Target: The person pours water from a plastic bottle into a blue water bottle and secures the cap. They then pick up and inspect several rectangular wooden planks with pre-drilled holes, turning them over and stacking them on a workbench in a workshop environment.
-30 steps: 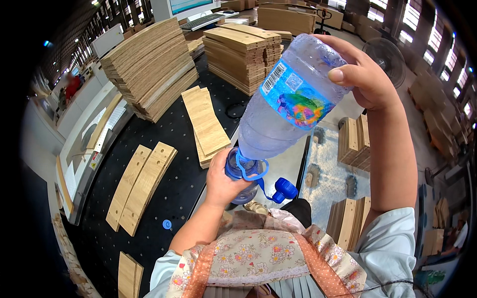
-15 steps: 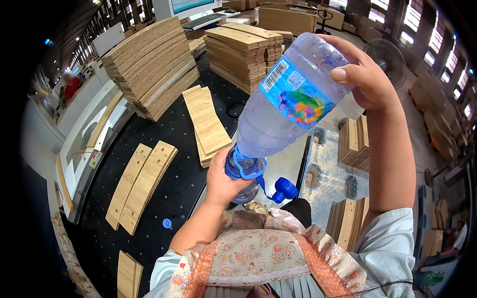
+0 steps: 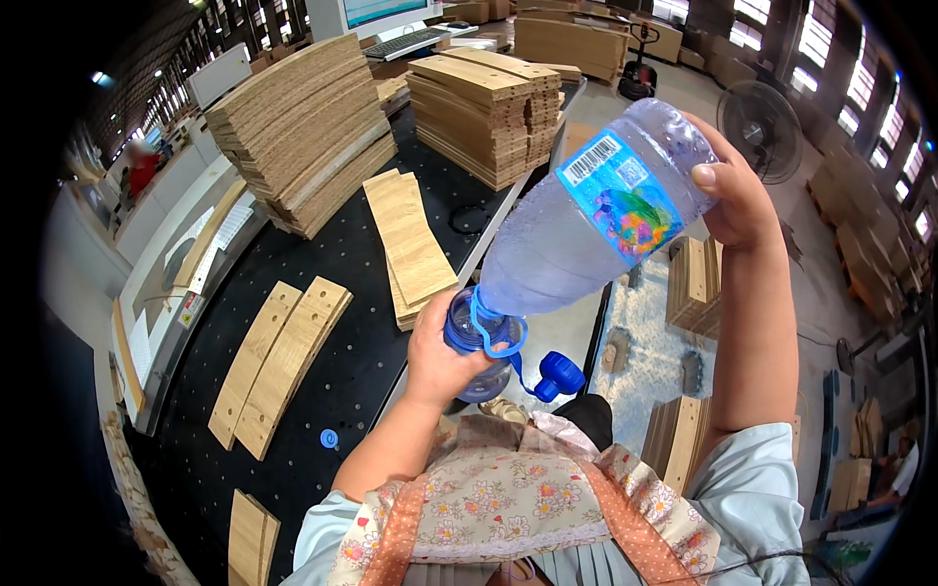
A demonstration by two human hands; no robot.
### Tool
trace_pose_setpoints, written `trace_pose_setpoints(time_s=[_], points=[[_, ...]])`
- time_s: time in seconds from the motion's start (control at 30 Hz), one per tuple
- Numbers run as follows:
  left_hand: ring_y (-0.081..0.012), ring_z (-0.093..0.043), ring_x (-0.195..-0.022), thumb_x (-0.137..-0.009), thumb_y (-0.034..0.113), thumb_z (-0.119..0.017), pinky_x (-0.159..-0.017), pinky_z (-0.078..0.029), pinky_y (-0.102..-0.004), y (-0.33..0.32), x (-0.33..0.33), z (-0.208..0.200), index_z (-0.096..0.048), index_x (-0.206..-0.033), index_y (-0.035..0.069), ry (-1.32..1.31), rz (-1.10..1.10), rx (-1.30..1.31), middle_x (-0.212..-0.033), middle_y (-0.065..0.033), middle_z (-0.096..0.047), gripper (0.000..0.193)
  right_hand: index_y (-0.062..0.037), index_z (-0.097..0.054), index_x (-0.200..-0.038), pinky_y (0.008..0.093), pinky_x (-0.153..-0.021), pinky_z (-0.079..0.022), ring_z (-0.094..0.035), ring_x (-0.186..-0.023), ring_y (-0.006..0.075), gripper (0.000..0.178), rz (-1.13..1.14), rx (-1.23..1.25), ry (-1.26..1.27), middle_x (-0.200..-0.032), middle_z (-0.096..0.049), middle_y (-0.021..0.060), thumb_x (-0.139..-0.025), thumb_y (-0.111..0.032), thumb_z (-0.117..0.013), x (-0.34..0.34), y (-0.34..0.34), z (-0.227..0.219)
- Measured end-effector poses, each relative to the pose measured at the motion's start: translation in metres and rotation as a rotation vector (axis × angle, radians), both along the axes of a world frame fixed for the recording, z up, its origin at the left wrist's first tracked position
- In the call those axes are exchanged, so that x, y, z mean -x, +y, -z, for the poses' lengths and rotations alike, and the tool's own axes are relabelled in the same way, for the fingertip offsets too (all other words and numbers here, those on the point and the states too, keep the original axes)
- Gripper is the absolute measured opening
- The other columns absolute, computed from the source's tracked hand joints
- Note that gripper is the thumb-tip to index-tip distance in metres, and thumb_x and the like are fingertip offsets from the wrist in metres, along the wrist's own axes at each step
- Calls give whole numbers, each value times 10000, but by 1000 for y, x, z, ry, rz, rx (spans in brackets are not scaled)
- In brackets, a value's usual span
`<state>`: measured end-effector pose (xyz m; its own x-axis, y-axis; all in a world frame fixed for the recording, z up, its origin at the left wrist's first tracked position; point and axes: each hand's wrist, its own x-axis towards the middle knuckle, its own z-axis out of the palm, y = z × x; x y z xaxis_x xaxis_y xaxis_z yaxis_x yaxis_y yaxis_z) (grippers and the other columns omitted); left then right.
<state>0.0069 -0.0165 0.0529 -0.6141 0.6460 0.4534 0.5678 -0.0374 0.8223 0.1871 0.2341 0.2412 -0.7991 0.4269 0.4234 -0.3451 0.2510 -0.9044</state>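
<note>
My right hand (image 3: 740,190) grips the base end of a large clear plastic water bottle (image 3: 523,244) with a bright blue label. The bottle tilts neck-down toward the left, its mouth at the opening of a blue drinking bottle (image 3: 481,388). Around the neck of that drinking bottle my left hand (image 3: 442,350) is closed. A blue carry loop (image 3: 516,344) hangs at its rim, and its blue cap (image 3: 560,375) dangles open on a strap. On the black table lies a small blue bottle cap (image 3: 329,439).
Curved wooden boards (image 3: 293,366) lie on the black dotted table (image 3: 371,376), with tall board stacks (image 3: 303,137) behind. More boards (image 3: 696,283) stand at the right on a worn metal surface (image 3: 635,337). A fan (image 3: 757,132) stands beyond my right hand.
My right hand has lowered the base of the large bottle and swung it rightward, so it lies nearer level. The left hand and the drinking bottle stay almost in place.
</note>
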Motion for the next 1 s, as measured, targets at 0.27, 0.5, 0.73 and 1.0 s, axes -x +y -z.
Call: trace_pose_setpoints(time_s=[0.27, 0.5, 0.73, 1.0], points=[[-196, -590, -978, -562, 212, -840, -887, -456, -330, 2, -3, -1, -542, -1143, 30, -4, 15, -28, -1059, -88, -610, 678, 41, -457, -1295, 355, -960, -397, -548, -1088, 255, 794, 31, 105, 50, -1181, -573, 149, -620, -308, -686, -13, 13, 21], [-283, -573, -1000, -548, 292, -829, -884, -447, -369, 2, -7, -4, -557, -1116, 49, -11, 33, -38, -1052, -123, -591, 674, 38, -453, -1292, 351, -960, -398, -545, -1097, 250, 786, 31, 173, 87, -1193, -566, 146, -634, -324, -685, -23, 24, 36], [-291, -573, -989, -553, 276, -807, -883, -444, -378, 0, -13, -10, -562, -1099, 56, -4, 40, -31, -1030, -119, -594, 638, 33, -454, -1293, 351, -967, -395, -537, -1117, 248, 796, 6, 218, 135, -1211, -559, 145, -634, -347, -691, -30, 35, 59], [-291, -577, -994, -545, 261, -811, -881, -447, -376, -6, -14, -7, -563, -1107, 50, 17, 10, 21, -1042, -125, -597, 649, 20, -447, -1300, 370, -989, -387, -524, -1140, 260, 799, -36, 373, 197, -1230, -547, 148, -638, -352, -696, -28, 40, 92]])
